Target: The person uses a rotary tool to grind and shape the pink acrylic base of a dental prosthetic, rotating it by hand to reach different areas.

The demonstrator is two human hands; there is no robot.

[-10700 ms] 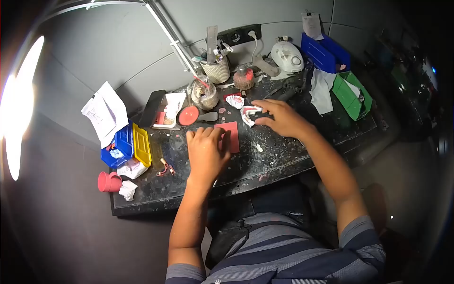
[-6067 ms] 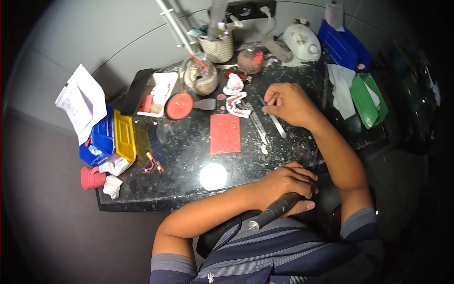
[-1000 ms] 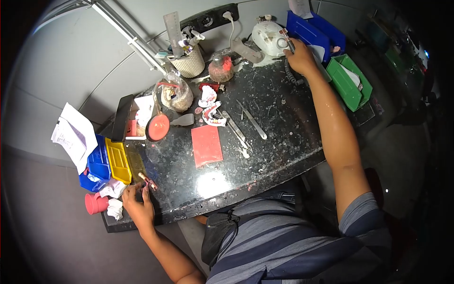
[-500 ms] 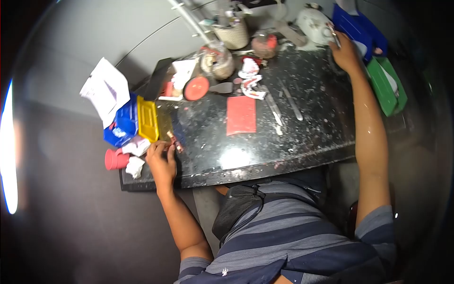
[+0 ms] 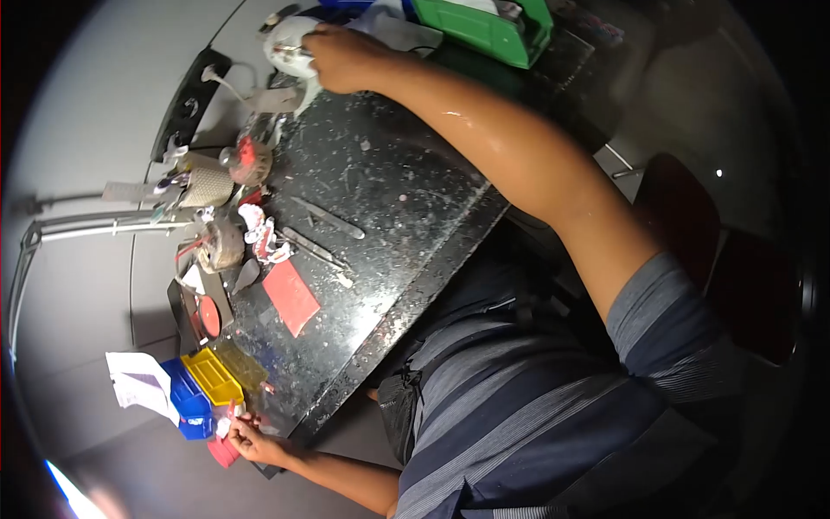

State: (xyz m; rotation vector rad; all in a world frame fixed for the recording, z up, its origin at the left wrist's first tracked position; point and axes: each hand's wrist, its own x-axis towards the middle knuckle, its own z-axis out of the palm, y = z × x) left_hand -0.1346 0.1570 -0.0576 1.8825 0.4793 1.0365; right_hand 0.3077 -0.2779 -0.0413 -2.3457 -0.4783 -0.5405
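Touching white machine (image 5: 290, 48): right hand (image 5: 346, 59).

Place was dental lab workbench. Speckled dark tabletop (image 5: 406, 199) carried denture models (image 5: 264, 238), pink wax sheet (image 5: 291, 297), metal hand tools (image 5: 328, 218), white motor unit (image 5: 290, 48). Colour parts bins (image 5: 203, 385) stood at edges; tool cup (image 5: 207, 186) sat by grey wall.

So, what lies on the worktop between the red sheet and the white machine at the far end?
In the head view, two long metal tools lie just past the red sheet. Beyond them the dark worktop is bare except for specks, up to the white machine under the right hand.
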